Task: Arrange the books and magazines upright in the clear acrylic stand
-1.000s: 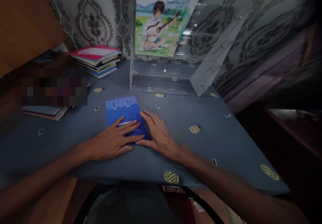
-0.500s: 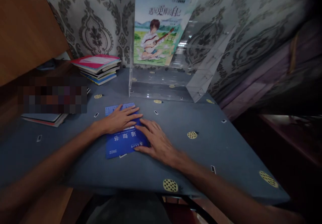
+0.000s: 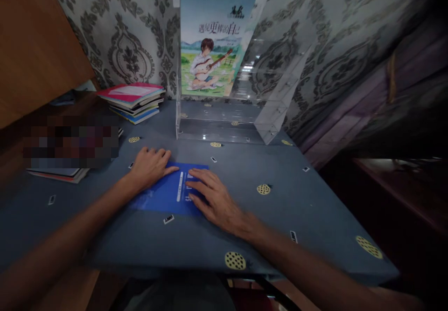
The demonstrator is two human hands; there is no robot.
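A thin blue booklet (image 3: 163, 195) with white print lies flat on the tabletop, its lettering turned sideways. My left hand (image 3: 150, 165) rests at the booklet's far left corner. Its thumb lies on the blue cover and its fingers are bent beyond the far edge, touching the cloth. Over the right part of the cover, my right hand (image 3: 213, 196) lies with fingers apart, hiding some of the print. Neither hand grips anything.
A clear acrylic stand (image 3: 224, 129) at the back holds a book (image 3: 210, 45) with a guitar player on its cover. Stacked books (image 3: 135, 101) lie at the back left, with more books (image 3: 66, 173) nearer. The table (image 3: 315, 227) has a pineapple-print cloth.
The blue booklet has turned about a quarter turn, its lettering now sideways. My left hand has shifted left off the middle of the cover; my right hand stays on the right side.
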